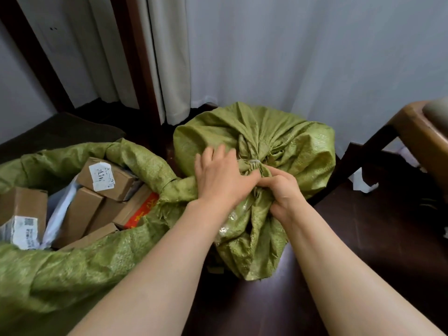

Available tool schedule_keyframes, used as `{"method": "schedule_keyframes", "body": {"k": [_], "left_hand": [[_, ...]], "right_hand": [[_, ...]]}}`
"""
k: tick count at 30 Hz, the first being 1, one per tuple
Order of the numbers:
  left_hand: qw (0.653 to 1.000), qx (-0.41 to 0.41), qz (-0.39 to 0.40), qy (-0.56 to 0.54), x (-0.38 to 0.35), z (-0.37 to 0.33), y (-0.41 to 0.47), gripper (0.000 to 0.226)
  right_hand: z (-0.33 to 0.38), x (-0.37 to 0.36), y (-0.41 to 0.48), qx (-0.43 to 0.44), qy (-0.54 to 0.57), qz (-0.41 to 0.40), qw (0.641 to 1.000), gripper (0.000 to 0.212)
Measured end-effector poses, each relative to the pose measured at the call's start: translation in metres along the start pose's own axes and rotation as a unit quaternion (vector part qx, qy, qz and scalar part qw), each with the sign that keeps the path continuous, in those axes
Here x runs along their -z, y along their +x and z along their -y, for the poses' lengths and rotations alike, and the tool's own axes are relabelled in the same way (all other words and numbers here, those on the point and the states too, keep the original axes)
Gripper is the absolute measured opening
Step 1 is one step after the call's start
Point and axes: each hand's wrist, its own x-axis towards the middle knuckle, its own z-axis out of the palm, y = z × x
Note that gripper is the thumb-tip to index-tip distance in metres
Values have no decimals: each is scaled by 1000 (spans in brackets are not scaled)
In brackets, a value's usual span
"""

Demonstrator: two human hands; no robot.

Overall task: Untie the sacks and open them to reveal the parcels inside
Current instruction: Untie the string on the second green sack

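A green woven sack [298, 146] stands on the dark floor in the middle, its neck gathered and bound by a pale tie [255, 162]. My left hand [220, 175] rests on the bunched neck just left of the tie, fingers spread over the fabric. Just below the tie, my right hand [282, 190] grips the twisted neck. A second green sack [80, 270] lies open at the left, showing several brown cardboard parcels [106, 178] with white labels and a white plastic mailer [60, 214].
Pale curtains [291, 57] hang behind the sacks. A dark wooden frame [143, 69] stands at the back left. A brown wooden chair [412, 132] stands close at the right. The dark floor [363, 234] lies in front of it.
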Motion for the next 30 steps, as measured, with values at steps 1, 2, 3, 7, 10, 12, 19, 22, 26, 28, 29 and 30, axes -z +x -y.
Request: {"method": "schedule_keyframes", "body": {"k": [1, 2, 3, 7, 10, 12, 19, 22, 26, 28, 29, 30], "left_hand": [[997, 32, 61, -46, -5, 3, 0, 61], [989, 49, 91, -105, -10, 6, -1, 62], [982, 49, 105, -148, -15, 9, -3, 64], [973, 5, 118, -196, -18, 18, -6, 81], [982, -24, 78, -169, -23, 19, -7, 78], [989, -41, 52, -134, -30, 16, -11, 72], [956, -57, 109, -266, -43, 14, -27, 91], [946, -55, 111, -299, -40, 9, -28, 111], [972, -6, 120, -202, -33, 16, -27, 118], [990, 34, 97, -94, -29, 19, -27, 111], [994, 50, 85, -49, -25, 17, -28, 108], [994, 65, 83, -22, -21, 13, -27, 107]], "right_hand": [[-1, 0, 3, -5, 29, 15, 999, 40], [-2, -1, 4, -10, 54, 31, 998, 41], [-3, -3, 4, -13, 77, 45, 996, 44], [-5, -8, 7, -10, 189, 73, 979, 45], [-4, -17, 10, 9, 142, 64, 988, 32], [-6, -22, 11, 36, 42, 27, 998, 33], [-10, -15, 10, 58, -20, -11, 998, 16], [-6, -16, 8, 62, -15, 4, 998, 16], [8, -15, 1, -5, -11, 76, 997, 23], [16, -15, 1, -48, -50, 87, 994, 35], [20, -15, 2, -57, -92, 83, 991, 44], [24, -15, 2, -59, -146, 67, 985, 52]]}}
